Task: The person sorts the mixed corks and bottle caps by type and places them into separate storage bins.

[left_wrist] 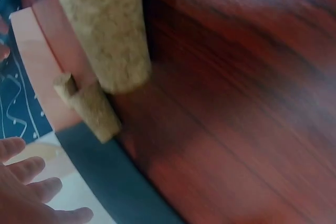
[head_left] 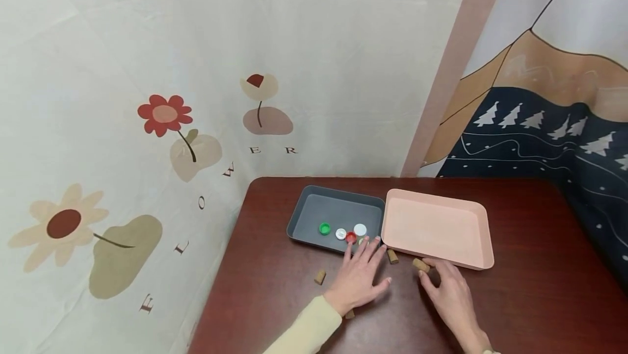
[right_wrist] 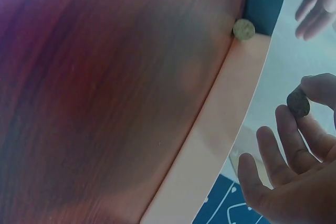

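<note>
My right hand [head_left: 448, 294] pinches a cork [head_left: 421, 264] between thumb and fingers, just in front of the pink tray [head_left: 436, 223]. In the right wrist view the held cork [right_wrist: 298, 103] shows end-on, with the other fingers spread away from it. My left hand [head_left: 358, 280] reaches over the near edge of the dark grey tray [head_left: 314, 207], fingers spread and nothing gripped. Close to its fingertips are a red bottle cap [head_left: 350, 237], a white cap [head_left: 340, 234] and a white disc [head_left: 360, 229]. A paler cap is partly hidden by the fingers.
One cork [head_left: 392, 256] lies by the trays' near corners, another [head_left: 320, 276] left of my left hand. A third cork [head_left: 350, 315] is partly hidden beneath my left wrist. A green cap [head_left: 325, 228] sits in the grey tray. Printed cloth [head_left: 343, 70] hangs behind the table.
</note>
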Tool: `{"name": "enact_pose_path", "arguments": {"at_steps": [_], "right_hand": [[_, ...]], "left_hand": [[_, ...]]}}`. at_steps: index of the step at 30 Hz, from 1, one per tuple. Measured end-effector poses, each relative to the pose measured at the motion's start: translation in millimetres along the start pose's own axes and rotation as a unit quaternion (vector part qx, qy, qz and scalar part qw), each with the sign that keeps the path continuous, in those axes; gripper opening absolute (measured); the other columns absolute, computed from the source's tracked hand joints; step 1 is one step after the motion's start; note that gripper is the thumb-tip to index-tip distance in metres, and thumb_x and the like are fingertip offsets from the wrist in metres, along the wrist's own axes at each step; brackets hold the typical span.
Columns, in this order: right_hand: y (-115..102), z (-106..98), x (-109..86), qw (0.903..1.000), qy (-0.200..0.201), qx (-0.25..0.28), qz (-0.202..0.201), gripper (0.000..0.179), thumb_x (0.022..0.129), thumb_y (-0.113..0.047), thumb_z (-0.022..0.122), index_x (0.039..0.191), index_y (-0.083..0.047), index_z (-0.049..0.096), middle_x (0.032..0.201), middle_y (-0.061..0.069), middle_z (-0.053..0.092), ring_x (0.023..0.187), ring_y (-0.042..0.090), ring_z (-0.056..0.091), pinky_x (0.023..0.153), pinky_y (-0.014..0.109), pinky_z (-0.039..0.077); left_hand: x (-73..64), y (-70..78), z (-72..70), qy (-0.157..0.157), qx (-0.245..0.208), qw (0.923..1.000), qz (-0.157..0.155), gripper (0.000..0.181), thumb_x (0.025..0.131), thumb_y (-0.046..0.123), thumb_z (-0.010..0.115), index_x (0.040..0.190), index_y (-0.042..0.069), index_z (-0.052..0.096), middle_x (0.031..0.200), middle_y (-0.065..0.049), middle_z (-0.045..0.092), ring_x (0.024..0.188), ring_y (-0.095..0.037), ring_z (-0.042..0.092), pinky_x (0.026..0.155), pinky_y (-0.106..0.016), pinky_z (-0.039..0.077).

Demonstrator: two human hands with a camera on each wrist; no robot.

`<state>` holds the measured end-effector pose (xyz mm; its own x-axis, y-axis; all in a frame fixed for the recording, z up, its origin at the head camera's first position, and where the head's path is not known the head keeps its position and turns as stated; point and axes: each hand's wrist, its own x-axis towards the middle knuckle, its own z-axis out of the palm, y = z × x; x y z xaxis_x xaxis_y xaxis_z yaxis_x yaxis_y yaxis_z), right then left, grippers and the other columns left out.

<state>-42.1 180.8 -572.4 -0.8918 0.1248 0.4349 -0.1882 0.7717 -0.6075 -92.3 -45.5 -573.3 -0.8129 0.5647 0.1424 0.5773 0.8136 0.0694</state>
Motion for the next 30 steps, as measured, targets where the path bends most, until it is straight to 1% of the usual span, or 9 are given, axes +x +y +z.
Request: {"name": "enact_pose_path", "arguments": {"at_steps": [3, 5, 9, 12, 14, 19, 23, 30], "right_hand": [[3, -2, 4.3, 0.9999, 0.005, 0.001, 0.011, 0.03, 0.079, -0.002, 0.085, 0.107, -0.002, 0.074, 0.101, 0.014, 0.071, 0.096, 0.038, 0.067, 0.076, 0.057, 0.051], [6, -3, 8.0, 0.9998, 0.007, 0.0, 0.019, 0.028, 0.081, -0.003, 0.084, 0.107, -0.001, 0.074, 0.101, 0.015, 0.071, 0.097, 0.039, 0.067, 0.077, 0.057, 0.05], [10, -2, 17.5, 0.9997, 0.007, -0.001, 0.024, 0.028, 0.083, -0.006, 0.082, 0.109, -0.001, 0.074, 0.101, 0.016, 0.071, 0.097, 0.041, 0.066, 0.078, 0.058, 0.05], [14, -1, 27.4, 0.9998, 0.01, -0.002, 0.016, 0.027, 0.084, -0.006, 0.081, 0.109, 0.0, 0.074, 0.101, 0.017, 0.071, 0.096, 0.043, 0.066, 0.078, 0.059, 0.049], [17, 0, 34.9, 0.9999, 0.013, -0.002, 0.007, 0.026, 0.084, -0.006, 0.08, 0.108, 0.001, 0.074, 0.101, 0.018, 0.071, 0.097, 0.044, 0.065, 0.078, 0.06, 0.049], [26, 3, 54.5, 0.9998, 0.008, -0.015, -0.009, 0.025, 0.085, -0.006, 0.079, 0.108, 0.002, 0.073, 0.101, 0.021, 0.071, 0.096, 0.047, 0.065, 0.077, 0.061, 0.048], [34, 8, 67.6, 0.9992, -0.015, -0.036, -0.005, 0.024, 0.087, -0.008, 0.077, 0.108, 0.002, 0.074, 0.102, 0.021, 0.071, 0.094, 0.047, 0.066, 0.074, 0.062, 0.049], [42, 11, 81.8, 0.9939, -0.088, -0.063, 0.02, 0.027, 0.092, -0.014, 0.075, 0.113, 0.003, 0.073, 0.105, 0.022, 0.07, 0.095, 0.045, 0.065, 0.076, 0.063, 0.05]], "left_hand": [[4.4, 8.1, 5.5, 0.001, 0.017, 0.9998, 0.006, 0.072, 0.098, 0.062, 0.053, 0.156, 0.02, 0.047, 0.165, -0.003, 0.038, 0.151, -0.03, 0.035, 0.114, -0.062, 0.035], [7.3, 12.5, 8.7, 0.001, 0.026, 0.9997, 0.004, 0.073, 0.097, 0.063, 0.053, 0.156, 0.02, 0.048, 0.165, -0.004, 0.038, 0.151, -0.03, 0.035, 0.113, -0.063, 0.035], [11.8, 17.9, 12.6, -0.002, 0.029, 0.9994, -0.018, 0.075, 0.096, 0.065, 0.053, 0.157, 0.022, 0.046, 0.165, -0.005, 0.038, 0.151, -0.033, 0.035, 0.112, -0.065, 0.035], [14.3, 19.4, 14.9, -0.005, 0.027, 0.999, -0.035, 0.076, 0.096, 0.067, 0.052, 0.158, 0.023, 0.045, 0.165, -0.007, 0.038, 0.15, -0.035, 0.036, 0.11, -0.066, 0.036], [15.4, 19.8, 16.4, -0.01, 0.029, 0.9987, -0.041, 0.077, 0.096, 0.068, 0.051, 0.158, 0.023, 0.044, 0.165, -0.007, 0.038, 0.15, -0.036, 0.036, 0.11, -0.067, 0.036], [17.4, 20.9, 20.6, -0.026, 0.039, 0.9978, -0.047, 0.078, 0.097, 0.071, 0.046, 0.16, 0.025, 0.041, 0.166, -0.003, 0.036, 0.152, -0.03, 0.033, 0.112, -0.068, 0.033], [16.9, 20.9, 22.9, -0.03, 0.04, 0.9973, -0.053, 0.078, 0.097, 0.071, 0.045, 0.16, 0.025, 0.041, 0.166, 0.0, 0.035, 0.153, -0.026, 0.032, 0.113, -0.066, 0.032], [15.7, 19.7, 23.2, -0.031, 0.032, 0.9973, -0.058, 0.078, 0.099, 0.072, 0.041, 0.16, 0.024, 0.042, 0.167, 0.002, 0.034, 0.154, -0.025, 0.031, 0.115, -0.065, 0.03]]}}
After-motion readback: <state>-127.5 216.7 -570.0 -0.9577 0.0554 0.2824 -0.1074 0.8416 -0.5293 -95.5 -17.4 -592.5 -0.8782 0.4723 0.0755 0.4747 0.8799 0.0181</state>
